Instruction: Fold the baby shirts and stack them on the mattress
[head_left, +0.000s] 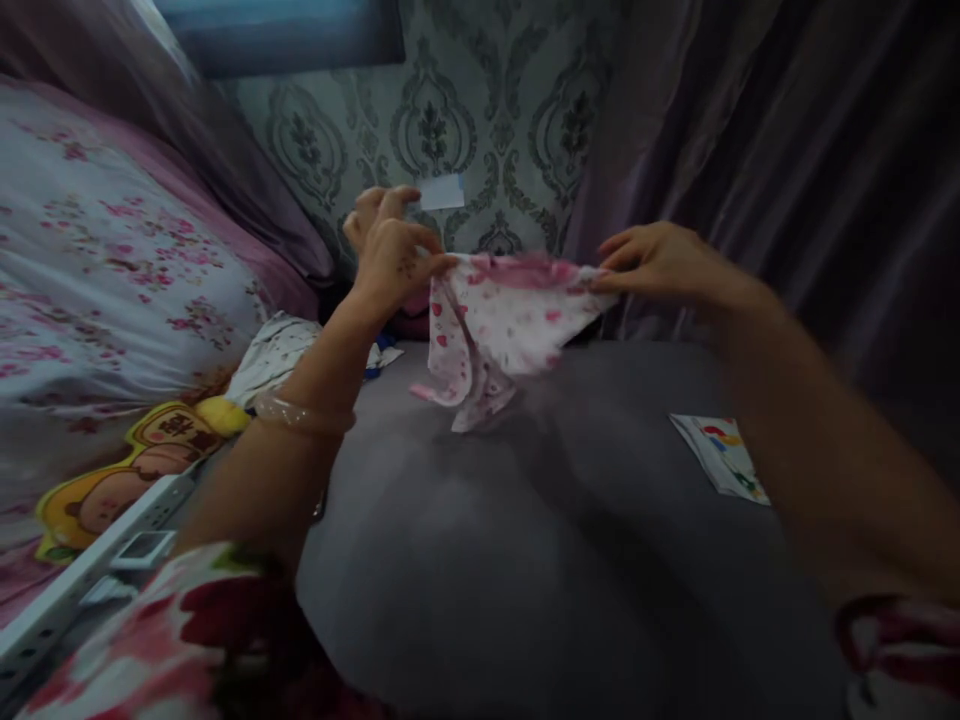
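Note:
A pair of white underpants (517, 315) with pink hearts and a pink waistband hangs stretched between my hands, above the grey surface. At the left end of the waistband, my left hand (394, 245) pinches the fabric between thumb and finger, its other fingers raised. My right hand (652, 265) grips the opposite end the same way. The lower part of the underpants dangles loosely and is blurred by motion. To the right, partly behind my right forearm, lies a folded white cloth (720, 455) with a colourful print.
A grey sheet-like surface (480, 580) spreads below my hands. On the left are a white slotted rail (90, 565), a yellow cartoon cushion (112, 490), a crumpled pale cloth (274, 350) and a floral curtain (150, 240). Dark drapes (810, 150) hang at right, beside a patterned wall (495, 110).

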